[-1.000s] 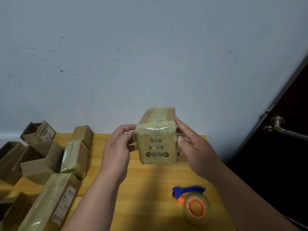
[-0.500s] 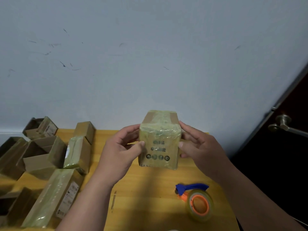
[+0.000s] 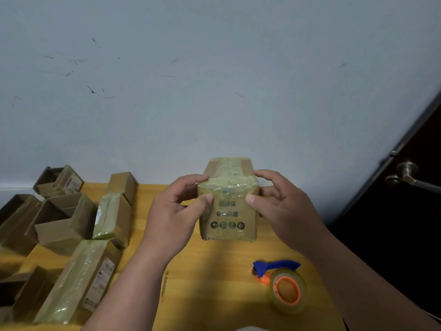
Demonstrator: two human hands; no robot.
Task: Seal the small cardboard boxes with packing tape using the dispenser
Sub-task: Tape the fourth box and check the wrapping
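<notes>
A small cardboard box (image 3: pixel 228 219) wrapped in yellowish tape stands over the middle of the wooden table (image 3: pixel 214 271), its printed face toward me. My left hand (image 3: pixel 174 218) grips its left side, thumb pressed on the front face near the top edge. My right hand (image 3: pixel 284 211) grips the right side, thumb on the front face and fingers curled over the top corner. The tape dispenser (image 3: pixel 284 286), blue handle with an orange core and a clear tape roll, lies on the table to the lower right, untouched.
Several cardboard boxes crowd the table's left: taped ones (image 3: pixel 114 216) (image 3: pixel 81 280) and open ones (image 3: pixel 64 218) (image 3: pixel 58 181). A white wall (image 3: pixel 214 91) rises behind. A dark door with a metal handle (image 3: pixel 405 176) is at the right.
Both hands have lowered the box toward the table and both thumbs now press on its front face; the view has tilted slightly.
</notes>
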